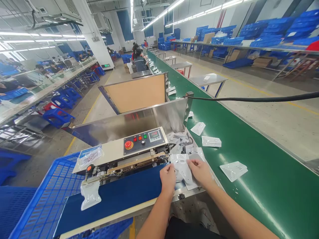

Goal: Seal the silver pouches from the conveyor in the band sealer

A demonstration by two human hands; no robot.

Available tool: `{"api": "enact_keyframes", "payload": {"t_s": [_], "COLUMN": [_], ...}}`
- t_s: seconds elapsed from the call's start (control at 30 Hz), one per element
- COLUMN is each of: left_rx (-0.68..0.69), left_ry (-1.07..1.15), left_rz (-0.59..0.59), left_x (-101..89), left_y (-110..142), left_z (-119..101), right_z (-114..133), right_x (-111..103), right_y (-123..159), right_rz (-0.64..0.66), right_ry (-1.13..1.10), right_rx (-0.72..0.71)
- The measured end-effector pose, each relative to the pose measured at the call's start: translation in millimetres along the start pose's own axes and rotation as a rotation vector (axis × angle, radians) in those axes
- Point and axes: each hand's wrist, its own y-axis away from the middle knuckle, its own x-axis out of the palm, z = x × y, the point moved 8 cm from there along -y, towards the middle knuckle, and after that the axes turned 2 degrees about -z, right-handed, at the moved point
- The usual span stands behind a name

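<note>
A white plastic pouch (180,166) is stretched between my two hands, at the right end of a band sealing machine (119,146). My left hand (167,177) pinches its left edge, close to the blue belt (132,186). My right hand (201,171) grips its upper right side with thumb and finger. Below and behind it, more white pouches (180,141) lie in a loose pile. At the machine's left end, another pouch (90,196) hangs from the sealing band over the belt.
A green conveyor (251,196) runs along my right with several pouches (233,171) on it. Left of the machine stands a blue crate (47,196). Metal partitions (139,119) rise behind the machine, and a black cable (249,99) crosses the conveyor. A person (139,61) sits farther up the line.
</note>
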Motion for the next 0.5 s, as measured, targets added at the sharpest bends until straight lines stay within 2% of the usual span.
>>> {"api": "enact_keyframes", "payload": {"t_s": [0.17, 0.3, 0.37, 0.4, 0.43, 0.47, 0.5], "left_rx": [-0.092, -0.103, -0.094, -0.088, -0.082, -0.076, -0.061], "left_ry": [0.15, 0.23, 0.242, 0.241, 0.238, 0.235, 0.232], "left_rz": [-0.029, -0.07, -0.113, -0.137, -0.165, -0.198, -0.248], "left_x": [-8.7, -39.1, -60.0, -71.0, -82.2, -93.8, -106.9], "left_y": [-27.4, -32.0, -33.1, -33.3, -33.0, -31.8, -29.3], "left_z": [8.0, 8.5, 8.1, 7.8, 7.3, 6.8, 5.5], "right_z": [1.3, 1.5, 1.8, 1.6, -0.2, -4.9, -13.2], "right_x": [32.2, 74.3, 86.0, 82.2, 69.2, 46.5, 14.8], "right_y": [-17.4, -14.2, -12.8, -15.0, -20.1, -27.9, -37.5], "right_rz": [-0.016, 0.111, 0.212, 0.235, 0.219, 0.159, 0.06], "right_ry": [-0.023, -0.061, -0.117, -0.141, -0.151, -0.137, -0.097], "right_rx": [0.062, 0.086, 0.124, 0.132, 0.128, 0.12, 0.11]}}
